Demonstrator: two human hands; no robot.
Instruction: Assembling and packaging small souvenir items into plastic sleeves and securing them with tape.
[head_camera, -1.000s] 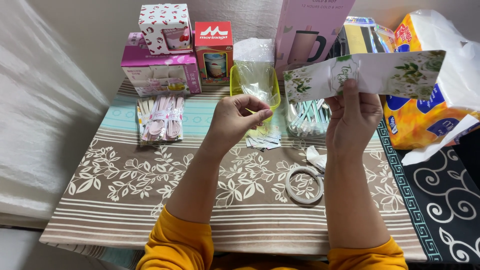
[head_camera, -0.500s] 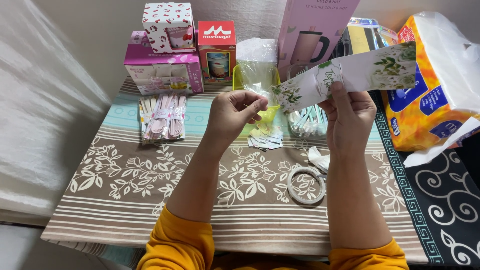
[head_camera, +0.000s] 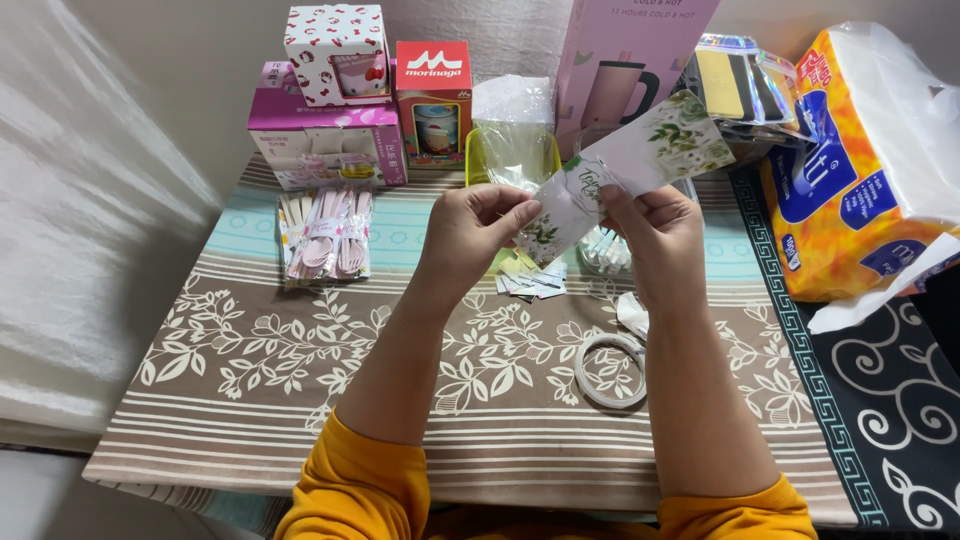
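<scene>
Fingertips of the left hand (head_camera: 470, 235) pinch the lower end of a long white packet with green leaf print (head_camera: 625, 170), and the right hand (head_camera: 655, 235) grips it just beside them, so the packet slants up and away above both hands. It seems they are working that end open, though the edge itself is hidden. Best done with pinches close together and a gentle pull. Below the fingers lie small paper scraps (head_camera: 530, 283) and a tape ring (head_camera: 610, 370) on the tablecloth (head_camera: 250, 370).
</scene>
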